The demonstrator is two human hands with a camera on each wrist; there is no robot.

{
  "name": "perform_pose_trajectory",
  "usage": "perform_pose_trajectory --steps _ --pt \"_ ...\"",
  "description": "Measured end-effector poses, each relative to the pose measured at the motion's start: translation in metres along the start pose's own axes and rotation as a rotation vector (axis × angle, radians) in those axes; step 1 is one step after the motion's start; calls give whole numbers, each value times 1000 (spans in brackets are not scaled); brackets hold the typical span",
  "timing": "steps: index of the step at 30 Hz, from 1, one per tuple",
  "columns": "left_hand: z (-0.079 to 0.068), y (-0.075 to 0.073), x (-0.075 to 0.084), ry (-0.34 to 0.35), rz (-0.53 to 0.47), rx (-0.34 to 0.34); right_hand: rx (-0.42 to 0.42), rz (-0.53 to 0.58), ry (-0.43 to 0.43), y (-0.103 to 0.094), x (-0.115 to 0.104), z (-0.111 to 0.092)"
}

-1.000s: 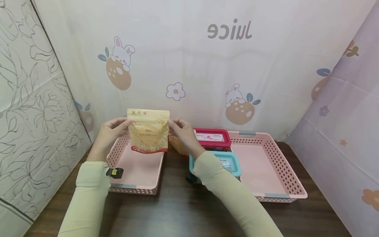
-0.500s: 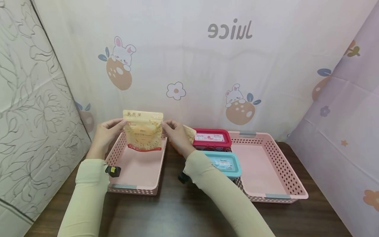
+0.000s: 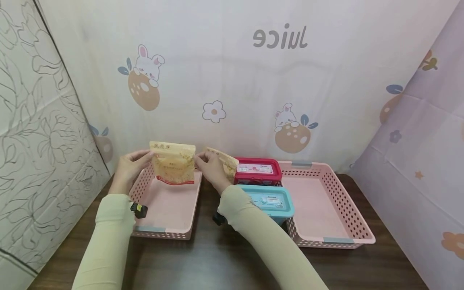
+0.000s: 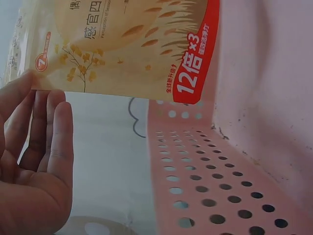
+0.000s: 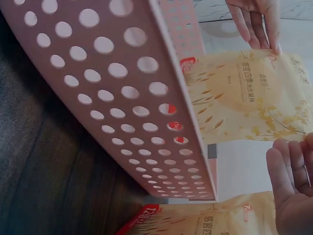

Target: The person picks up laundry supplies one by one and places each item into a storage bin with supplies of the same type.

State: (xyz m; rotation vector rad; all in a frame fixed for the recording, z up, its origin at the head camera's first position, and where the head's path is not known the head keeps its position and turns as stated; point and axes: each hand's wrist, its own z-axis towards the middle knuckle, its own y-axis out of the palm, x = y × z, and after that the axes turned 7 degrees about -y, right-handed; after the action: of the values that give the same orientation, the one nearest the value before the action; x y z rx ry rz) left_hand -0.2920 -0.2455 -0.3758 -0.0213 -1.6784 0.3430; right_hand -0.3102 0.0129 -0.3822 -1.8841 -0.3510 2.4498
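A yellow pouch point(image 3: 174, 163) with a red bottom band hangs upright over the left pink basket point(image 3: 168, 209). My left hand point(image 3: 132, 167) pinches its left edge near the top, thumb in front. On the other side, my right hand point(image 3: 212, 167) pinches the right edge between thumb and fingers. In the left wrist view the lower part of the pouch point(image 4: 122, 49) sits beside the perforated basket wall point(image 4: 205, 181). A second yellow pouch point(image 3: 229, 164) stands behind my right hand, partly hidden by it; its red corner shows in the right wrist view.
Right of the second pouch stand a box with a red lid point(image 3: 258, 170) and, nearer, a box with a turquoise lid point(image 3: 270, 201), partly behind my right sleeve. Another pink basket point(image 3: 322, 205) lies to their right. Dark wooden table point(image 3: 174, 262) runs in front; a printed curtain point(image 3: 232, 80) hangs behind.
Both hands have moved the pouch left and lower over the left basket. More of the second pouch and the turquoise lid shows as my right arm shifts left.
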Motion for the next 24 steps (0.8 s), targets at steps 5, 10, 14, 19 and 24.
perform_pose_trajectory --steps 5,10,14,19,24 --pt "-1 -2 -4 -22 20 -4 -1 -81 -11 3 2 -1" --pt "1 -3 -8 -37 64 -6 14 -105 -20 7 5 1" --pt "5 -3 -13 -50 64 0 0 -119 -26 11 7 2" --pt "8 -3 -19 -59 80 -1 5 -144 -23 14 10 0" --pt "10 -3 -23 -79 71 2 14 -193 -29 19 16 -1"
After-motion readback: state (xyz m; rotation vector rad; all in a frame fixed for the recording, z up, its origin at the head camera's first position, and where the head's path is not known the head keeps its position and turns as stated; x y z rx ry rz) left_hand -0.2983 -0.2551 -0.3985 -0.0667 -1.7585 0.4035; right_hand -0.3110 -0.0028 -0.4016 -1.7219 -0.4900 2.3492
